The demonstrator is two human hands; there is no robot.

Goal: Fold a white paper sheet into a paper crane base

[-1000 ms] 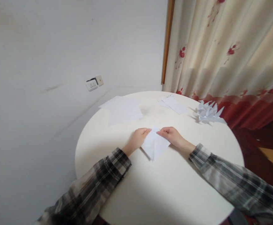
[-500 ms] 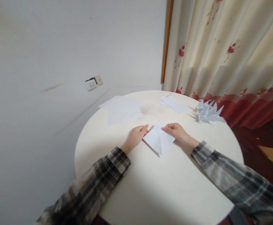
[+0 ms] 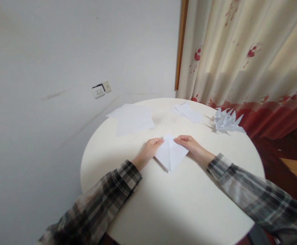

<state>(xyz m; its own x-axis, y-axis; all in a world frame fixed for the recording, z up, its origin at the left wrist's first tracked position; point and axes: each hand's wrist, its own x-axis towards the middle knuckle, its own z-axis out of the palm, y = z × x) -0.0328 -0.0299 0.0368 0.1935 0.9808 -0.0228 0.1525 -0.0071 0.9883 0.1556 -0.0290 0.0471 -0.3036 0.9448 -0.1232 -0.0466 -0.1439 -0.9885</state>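
A small folded white paper (image 3: pixel 169 154), diamond-shaped with a crease down its middle, is held near the centre of the round white table (image 3: pixel 179 204). My left hand (image 3: pixel 151 148) pinches its upper left edge, thumb on top. On the upper right edge, my right hand (image 3: pixel 187 142) grips it between thumb and fingers. One corner of the paper points toward me, and layers show along its lower left edge. The fingers beneath the paper are hidden.
Large white sheets (image 3: pixel 135 119) lie at the table's back left. Smaller paper pieces (image 3: pixel 189 113) rest at the back, and a cluster of pointed folded papers (image 3: pixel 227 120) stands at the right. Behind are a wall with a socket (image 3: pixel 98 92) and a flowered curtain (image 3: pixel 240 61).
The folded paper has shifted slightly left and turned a little. My left hand's thumb now lies on the paper's upper left edge, and my right hand has moved slightly left.
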